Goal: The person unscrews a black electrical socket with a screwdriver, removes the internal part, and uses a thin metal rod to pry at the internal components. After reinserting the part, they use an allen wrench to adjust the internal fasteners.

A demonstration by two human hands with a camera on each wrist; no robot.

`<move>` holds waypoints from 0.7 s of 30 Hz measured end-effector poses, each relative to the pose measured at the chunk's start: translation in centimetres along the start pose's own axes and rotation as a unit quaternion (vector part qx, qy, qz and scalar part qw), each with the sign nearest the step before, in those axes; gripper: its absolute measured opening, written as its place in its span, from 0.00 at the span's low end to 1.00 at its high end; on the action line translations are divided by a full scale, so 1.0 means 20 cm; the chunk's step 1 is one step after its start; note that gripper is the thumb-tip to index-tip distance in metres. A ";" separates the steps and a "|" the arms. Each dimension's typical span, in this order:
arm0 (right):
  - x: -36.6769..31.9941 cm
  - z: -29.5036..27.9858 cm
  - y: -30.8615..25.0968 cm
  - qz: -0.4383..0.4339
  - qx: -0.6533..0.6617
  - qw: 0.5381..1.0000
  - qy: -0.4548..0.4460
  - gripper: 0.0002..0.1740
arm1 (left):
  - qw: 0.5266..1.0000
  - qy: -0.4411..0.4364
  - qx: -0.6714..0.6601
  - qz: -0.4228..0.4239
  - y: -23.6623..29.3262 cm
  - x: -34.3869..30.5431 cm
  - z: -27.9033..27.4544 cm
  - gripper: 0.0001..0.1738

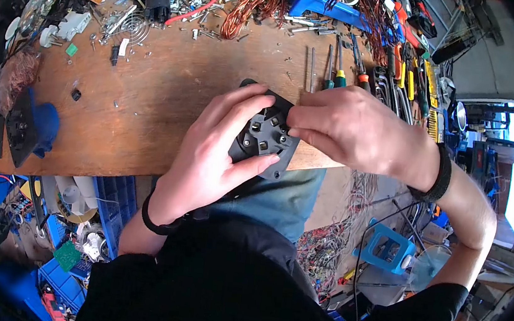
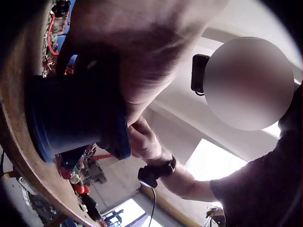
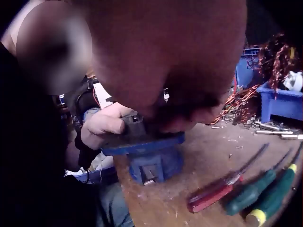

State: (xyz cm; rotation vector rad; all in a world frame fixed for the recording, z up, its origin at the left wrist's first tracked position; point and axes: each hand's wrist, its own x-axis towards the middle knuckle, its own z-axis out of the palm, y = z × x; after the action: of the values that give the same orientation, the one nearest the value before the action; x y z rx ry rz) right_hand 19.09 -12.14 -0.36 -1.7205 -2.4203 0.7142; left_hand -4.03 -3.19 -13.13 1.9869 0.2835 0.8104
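A blue industrial socket (image 3: pixel 158 163) with a square black face (image 1: pixel 266 136) stands on the wooden bench near its front edge. Its face, turned up, has several square openings and small metal contacts. My left hand (image 1: pixel 207 148) grips it from the left, fingers over the far side and thumb across the near side. At the right edge of the face, my right hand (image 1: pixel 355 130) has curled fingers and pinches with thumb and index finger; any small piece between the tips is hidden. The left wrist view shows the blue body (image 2: pixel 71 118) under the left palm.
A similar blue and black socket (image 1: pixel 23 127) lies at the bench's left end. Screwdrivers (image 1: pixel 340 68) and other hand tools lie to the right. Loose screws, scrap parts, copper wire (image 1: pixel 256 2) and a blue crate (image 1: pixel 331 7) fill the back. A blue stool (image 1: pixel 386 246) stands below.
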 end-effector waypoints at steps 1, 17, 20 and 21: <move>0.00 0.00 0.01 0.001 -0.001 1.000 -0.001 0.08 | 1.000 0.000 -0.002 0.000 0.00 0.00 0.00 0.43; 0.04 -0.06 0.07 0.099 0.094 0.983 -0.127 0.18 | 1.000 -0.024 0.001 -0.005 0.00 0.02 -0.03 0.43; 0.05 -0.05 0.07 0.078 0.111 0.982 -0.131 0.20 | 1.000 -0.028 0.006 -0.009 0.00 0.02 -0.03 0.44; 0.05 -0.06 0.07 0.077 0.112 0.983 -0.126 0.20 | 0.999 -0.031 0.013 -0.011 0.01 0.03 -0.03 0.44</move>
State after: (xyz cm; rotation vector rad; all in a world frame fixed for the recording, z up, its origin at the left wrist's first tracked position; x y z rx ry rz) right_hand 20.32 -10.50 -0.11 -1.8340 -2.2601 1.2434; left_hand -4.06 -2.58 -12.61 2.0256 0.2805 0.7329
